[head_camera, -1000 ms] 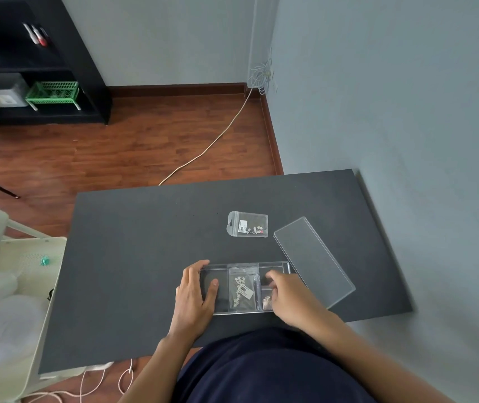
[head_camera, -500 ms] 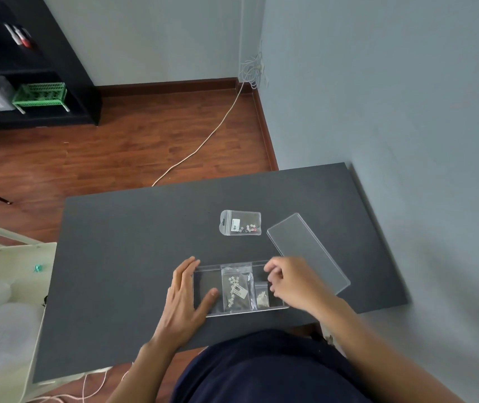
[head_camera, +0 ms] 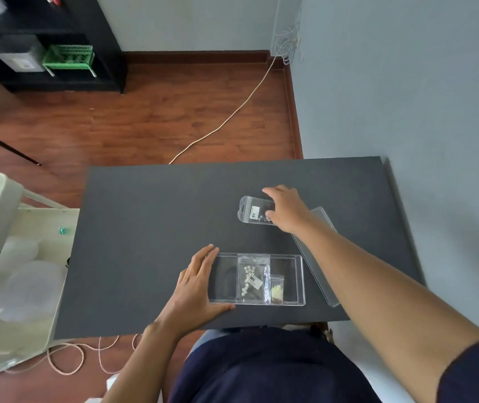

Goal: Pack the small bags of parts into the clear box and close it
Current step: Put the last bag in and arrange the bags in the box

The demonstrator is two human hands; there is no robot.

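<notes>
Clear plastic, the box (head_camera: 257,279) sits open near the front edge of the dark tabletop (head_camera: 151,228), with two small bags already inside: a larger one holding pale star-shaped bits (head_camera: 253,279) and a tiny one of yellowish parts (head_camera: 277,289) just beside it on the right. The left hand (head_camera: 194,286) lies spread and flat against the box's left end, steadying it rather than gripping. Farther back, a third bag (head_camera: 254,212) lies flat on the tabletop, and the right hand (head_camera: 286,209) has its fingers curved over that bag's right end; whether they have closed on it I cannot tell. The clear lid (head_camera: 318,257) lies to the right of the box, partly under the right forearm.

The risks look modest. A thin, slick bag lying flat is hard to pinch, so it may slide away instead of lifting. The forearm passing back over the lid could nudge it toward the tabletop edge. The free space in the box is at the left, and a bag laid crooked there or on top could keep the lid from seating.
</notes>
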